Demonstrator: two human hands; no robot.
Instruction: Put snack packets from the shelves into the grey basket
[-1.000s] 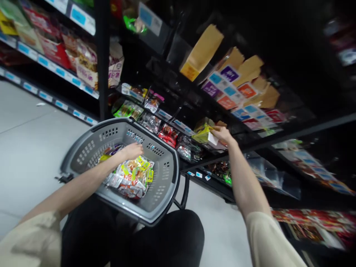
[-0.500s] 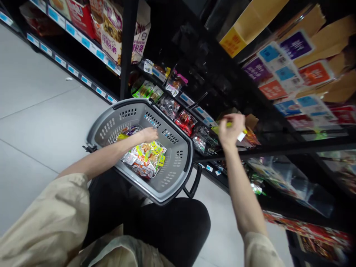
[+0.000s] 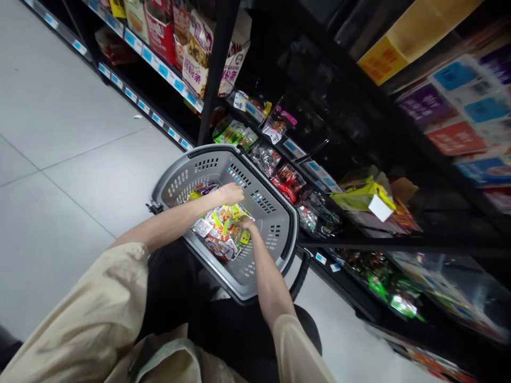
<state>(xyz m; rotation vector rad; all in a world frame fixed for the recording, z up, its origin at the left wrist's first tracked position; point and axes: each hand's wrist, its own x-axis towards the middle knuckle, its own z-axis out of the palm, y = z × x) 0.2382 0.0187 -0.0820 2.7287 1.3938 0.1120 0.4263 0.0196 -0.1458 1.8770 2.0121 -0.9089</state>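
A grey plastic shopping basket (image 3: pixel 286 219) rests on my lap, holding a pile of several small colourful snack packets (image 3: pixel 219 234). My left hand (image 3: pixel 230 192) lies over the far side of the pile near the basket's perforated wall, fingers stretched out and holding nothing. My right hand (image 3: pixel 246 224) is down in the pile with its fingers curled among the packets; a grip on one cannot be made out. A yellow-green box (image 3: pixel 358 197) with a white tag sits on the dark shelf to the right, with no hand on it.
Black shelving (image 3: pixel 399 242) runs along the right with bagged snacks (image 3: pixel 288 180) and price labels (image 3: pixel 455 137). Another shelf unit (image 3: pixel 167 40) with boxed goods stands at the top left. Grey tiled floor (image 3: pixel 59 138) spreads to the left. My knees are under the basket.
My right hand left the yellow-green box on the shelf and dropped into the basket's packet pile. The view has swung, shifting the basket to the right. My left hand stays in the basket.
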